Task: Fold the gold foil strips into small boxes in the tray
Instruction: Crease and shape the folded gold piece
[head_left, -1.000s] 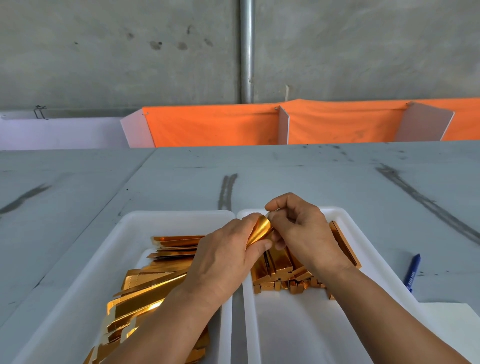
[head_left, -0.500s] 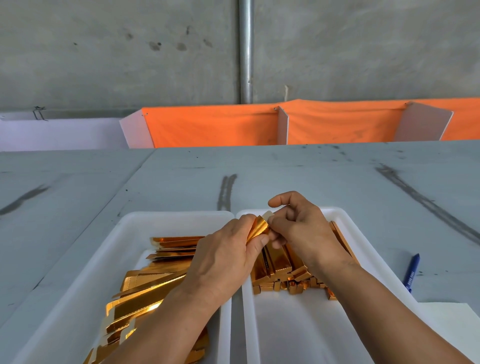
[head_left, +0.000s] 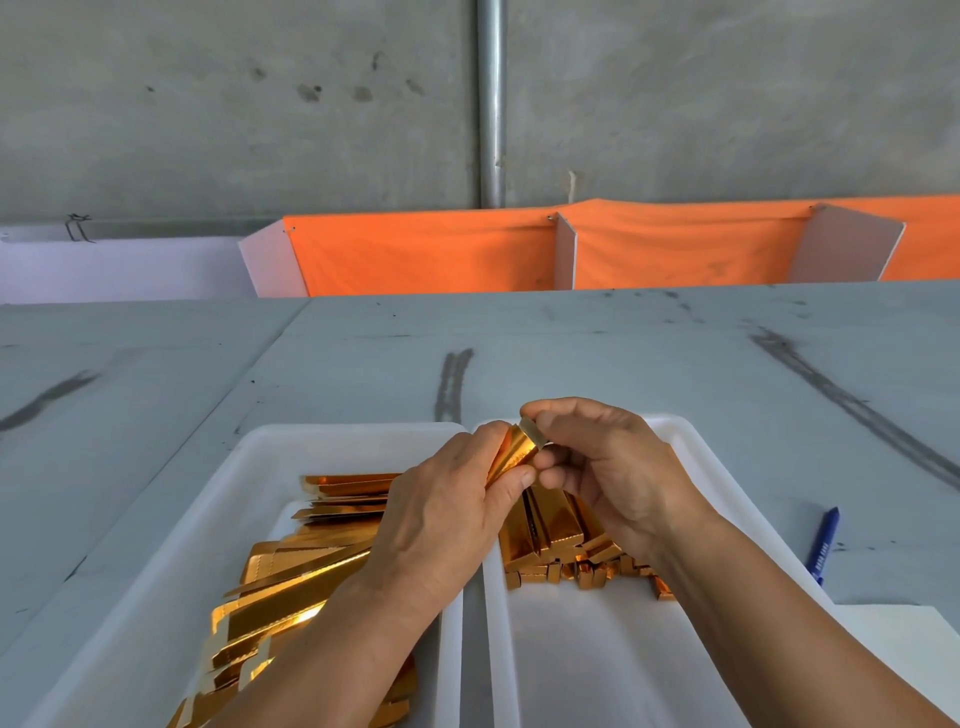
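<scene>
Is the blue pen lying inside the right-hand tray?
No, the blue pen lies on the grey table, outside the right tray and apart from its rim.

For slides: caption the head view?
Left hand and right hand fold a gold foil strip; flat strips in left tray, boxes in right tray.

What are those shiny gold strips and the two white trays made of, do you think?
Gold strips: probably thin card faced with metallic foil; mirror-bright glare, pale edges, and the held strip shows a sharp fold. White trays: likely moulded plastic, smooth, slightly glossy, with rounded rims and corners.
</scene>
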